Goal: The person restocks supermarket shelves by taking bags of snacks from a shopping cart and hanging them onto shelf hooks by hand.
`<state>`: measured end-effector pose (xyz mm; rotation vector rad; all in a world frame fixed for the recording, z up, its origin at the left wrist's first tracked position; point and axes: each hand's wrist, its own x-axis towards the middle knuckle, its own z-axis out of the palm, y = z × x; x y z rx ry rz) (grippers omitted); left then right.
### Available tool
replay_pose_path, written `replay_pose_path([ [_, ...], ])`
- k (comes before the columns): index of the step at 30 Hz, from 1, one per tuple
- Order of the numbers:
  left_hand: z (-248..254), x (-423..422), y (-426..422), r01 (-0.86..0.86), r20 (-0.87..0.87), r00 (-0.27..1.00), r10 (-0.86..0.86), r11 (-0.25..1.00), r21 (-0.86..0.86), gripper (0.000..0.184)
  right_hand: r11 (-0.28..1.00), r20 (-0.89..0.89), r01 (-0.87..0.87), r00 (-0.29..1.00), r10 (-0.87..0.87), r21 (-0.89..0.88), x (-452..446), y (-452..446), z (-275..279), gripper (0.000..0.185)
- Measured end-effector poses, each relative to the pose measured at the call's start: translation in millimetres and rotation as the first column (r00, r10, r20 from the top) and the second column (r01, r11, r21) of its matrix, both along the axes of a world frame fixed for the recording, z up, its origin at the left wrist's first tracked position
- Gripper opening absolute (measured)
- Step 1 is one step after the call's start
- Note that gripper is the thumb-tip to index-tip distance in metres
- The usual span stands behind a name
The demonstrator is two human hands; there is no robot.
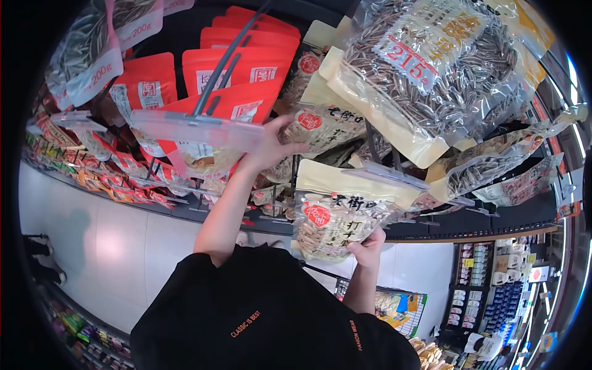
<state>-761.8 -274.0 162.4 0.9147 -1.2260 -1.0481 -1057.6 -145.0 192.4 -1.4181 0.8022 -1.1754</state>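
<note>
My right hand (368,246) grips the lower right edge of a bag of pale seeds (330,222), clear with a cream top, a red round mark and black characters. It is held in front of the shelf, face towards me. Higher up, my left hand (271,147) is closed on the left edge of a similar seed bag (325,128) among the hanging packs, its thumb across the front and some fingers hidden. Red pouches (243,105) hang beside the left hand. A clear plastic price holder (197,128) crosses near its wrist.
A large bag of striped sunflower seeds (431,68) hangs at upper right, with more bags below it. Metal hooks (228,58) stick out from the rack. Below stands a shopping cart (404,308) with goods. Another person's feet (58,274) show at left on the pale floor (111,216).
</note>
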Motion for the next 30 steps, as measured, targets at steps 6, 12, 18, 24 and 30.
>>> replay_pose_path([
  [6,2.5,-8.4,20.0,-0.165,0.081,0.979,0.189,0.957,-0.238,0.083,1.0,0.062,-0.015,0.998,0.015,-0.001,13.1,-2.3,6.7,0.064],
  [12,11.9,-13.3,103.4,-0.127,0.16,0.968,0.194,0.927,-0.353,0.065,1.0,0.126,0.029,0.992,-0.027,-0.009,12.1,2.6,1.3,0.062],
  [18,30.3,-22.3,133.5,0.122,0.124,0.991,-0.054,0.748,-0.653,0.069,0.999,0.136,0.039,0.99,-0.04,0.011,22.5,0.6,11.5,0.061],
  [24,58.0,-25.2,121.9,0.145,0.262,0.965,0.012,0.81,-0.568,0.083,0.998,0.157,0.055,0.986,-0.049,-0.039,29.9,2.4,10.2,0.063],
  [30,59.8,-33.1,117.3,0.104,0.209,0.977,0.03,0.794,-0.599,0.087,0.997,0.169,0.083,0.982,-0.082,0.002,29.0,10.8,11.6,0.064],
])
